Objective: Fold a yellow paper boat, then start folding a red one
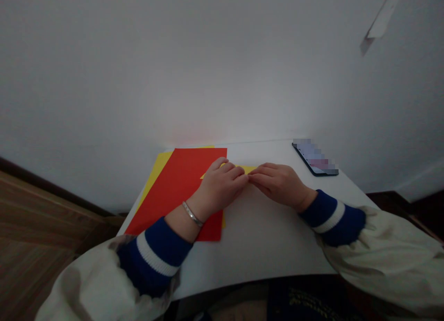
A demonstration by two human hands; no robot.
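Between my two hands is a small piece of yellow paper (247, 169), mostly hidden under the fingers. My left hand (224, 182) is closed on its left part, with a pointed yellow corner showing beside the fingers. From the right, my right hand (275, 180) pinches the paper, its fingertips meeting my left thumb. Whether the paper is folded there cannot be made out. A large red sheet of paper (180, 187) lies under my left wrist and forearm, with a yellow sheet (152, 170) sticking out beneath it.
A phone (315, 159) with a lit screen lies at the back right of the white table (263, 242). A pale wall (222, 71) rises directly behind the table. Brown wooden furniture (38, 224) stands at the left.
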